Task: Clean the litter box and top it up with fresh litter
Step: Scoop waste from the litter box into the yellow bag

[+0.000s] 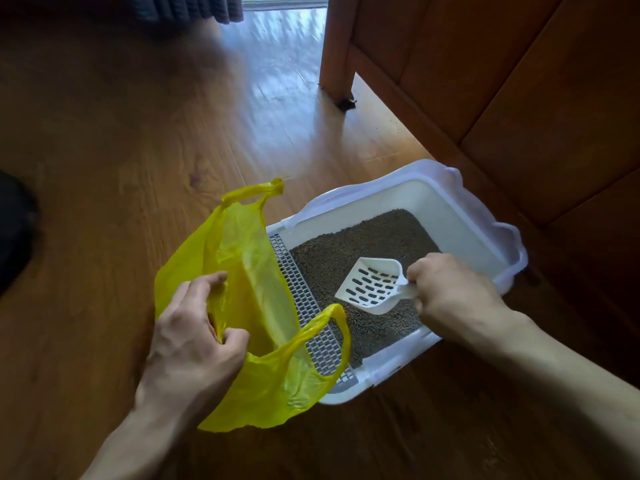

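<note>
A white litter box (457,206) stands on the wooden floor, holding dark grey litter (363,240) and a slotted grid step (304,306) along its left side. My right hand (453,296) grips the handle of a white slotted scoop (370,284), which hovers empty just over the litter. My left hand (194,337) pinches the rim of a yellow plastic bag (242,258) and holds its mouth open beside the box. One bag handle drapes over the grid step.
A wooden cabinet (519,81) with a leg (337,46) stands right behind the box. Wooden floor (138,133) stretches to the left and back. A dark object (14,230) lies at the left edge, and a dark curtain (194,6) hangs at the top.
</note>
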{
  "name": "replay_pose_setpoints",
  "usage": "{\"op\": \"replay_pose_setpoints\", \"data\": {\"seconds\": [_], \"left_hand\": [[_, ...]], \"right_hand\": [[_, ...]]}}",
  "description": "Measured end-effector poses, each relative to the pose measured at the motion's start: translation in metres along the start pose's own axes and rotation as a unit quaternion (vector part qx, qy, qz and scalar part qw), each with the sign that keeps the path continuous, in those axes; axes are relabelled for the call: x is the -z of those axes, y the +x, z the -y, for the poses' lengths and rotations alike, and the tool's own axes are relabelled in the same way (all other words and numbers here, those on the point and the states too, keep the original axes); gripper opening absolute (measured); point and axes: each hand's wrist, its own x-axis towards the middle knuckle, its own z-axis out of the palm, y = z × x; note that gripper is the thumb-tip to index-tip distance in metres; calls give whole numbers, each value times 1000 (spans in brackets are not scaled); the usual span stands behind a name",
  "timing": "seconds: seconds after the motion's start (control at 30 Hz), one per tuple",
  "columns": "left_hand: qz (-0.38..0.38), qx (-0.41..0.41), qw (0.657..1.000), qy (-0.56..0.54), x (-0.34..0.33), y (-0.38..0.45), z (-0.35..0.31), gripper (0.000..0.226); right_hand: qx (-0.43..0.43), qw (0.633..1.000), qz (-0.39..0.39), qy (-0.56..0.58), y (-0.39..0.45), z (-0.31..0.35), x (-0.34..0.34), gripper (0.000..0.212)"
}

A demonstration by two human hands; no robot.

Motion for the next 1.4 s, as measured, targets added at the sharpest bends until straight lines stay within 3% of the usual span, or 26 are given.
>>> {"op": "replay_pose_setpoints", "data": {"seconds": [0.27,0.63,0.8,0.97,1.4], "left_hand": [[12,7,1000,1,1,9,3,63],[30,-6,1000,5,-6,14,9,63],[28,-11,1000,8,-4,15,12,64],[27,-13,1000,5,0,15,15,64],[27,0,1000,4,-1,8,10,64]], "right_hand": [[-19,998,50,-23,19,30,-4,28],[43,998,-1,49,46,73,-25,27],[27,994,6,109,57,90,-40,22],[-1,981,-3,193,63,90,-58,24],[32,973,-80,213,51,58,-59,16]]}}
